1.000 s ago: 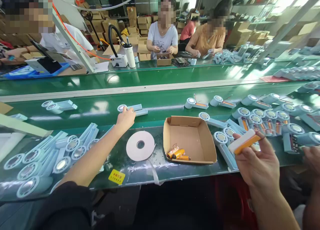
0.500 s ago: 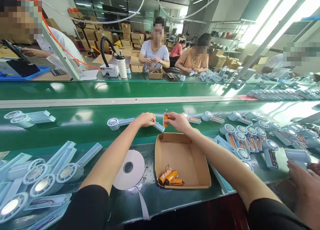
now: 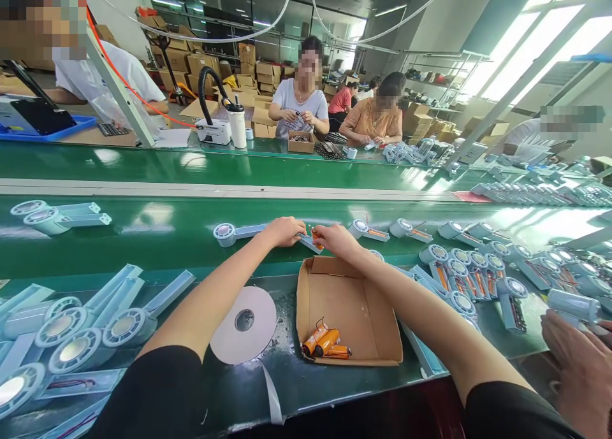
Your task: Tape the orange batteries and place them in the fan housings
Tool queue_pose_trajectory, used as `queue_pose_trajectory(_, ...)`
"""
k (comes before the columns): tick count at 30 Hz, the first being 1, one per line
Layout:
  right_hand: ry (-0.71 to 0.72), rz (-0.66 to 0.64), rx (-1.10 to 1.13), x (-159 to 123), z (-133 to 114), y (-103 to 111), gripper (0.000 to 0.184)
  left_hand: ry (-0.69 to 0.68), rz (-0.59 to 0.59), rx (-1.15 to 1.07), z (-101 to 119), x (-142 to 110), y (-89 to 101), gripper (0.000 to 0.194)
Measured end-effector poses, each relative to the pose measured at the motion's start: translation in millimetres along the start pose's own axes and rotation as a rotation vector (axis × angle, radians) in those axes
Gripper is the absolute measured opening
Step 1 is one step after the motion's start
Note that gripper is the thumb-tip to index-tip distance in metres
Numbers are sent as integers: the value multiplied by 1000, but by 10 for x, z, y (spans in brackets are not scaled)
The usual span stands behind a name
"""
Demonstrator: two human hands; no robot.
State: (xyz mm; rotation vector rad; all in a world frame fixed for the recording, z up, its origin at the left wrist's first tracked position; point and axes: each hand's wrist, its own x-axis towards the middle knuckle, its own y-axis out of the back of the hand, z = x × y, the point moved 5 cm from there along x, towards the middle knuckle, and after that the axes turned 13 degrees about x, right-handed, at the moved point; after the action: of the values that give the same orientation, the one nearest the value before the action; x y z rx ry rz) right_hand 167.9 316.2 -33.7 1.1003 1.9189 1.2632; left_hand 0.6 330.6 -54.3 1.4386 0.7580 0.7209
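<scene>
Light-blue housings (image 3: pixel 76 350) crowd the left end of my dark green worktop (image 3: pixel 306 388); mid-bench I've a white tape roll (image 3: pixel 262 324) lying flat, tail reaching the near edge, and just right, a cardboard tray (image 3: pixel 354 299)! Beyond the far edge, my green belt (image 3: pixel 143 251) carries more housings.
</scene>
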Motion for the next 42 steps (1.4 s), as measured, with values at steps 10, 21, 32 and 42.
queue_pose_trajectory(10, 6, 18, 54, -39, 116, 28, 33, 93, -65, 32, 165, 238, -74, 20)
queue_pose_trajectory(21, -10, -1, 31, -165, 159, 59, 37, 230, -109, -168, 29, 389, 85, 31)
queue_pose_trajectory(32, -29, -214, -204, 141, -51, -87, 33, 383, -36, -250, 102, 552, 48, 28)
queue_pose_trajectory(42, -21, -83, -198, -5, 232, 268, 34, 291, 274, -246, 634, -524, 503, 40)
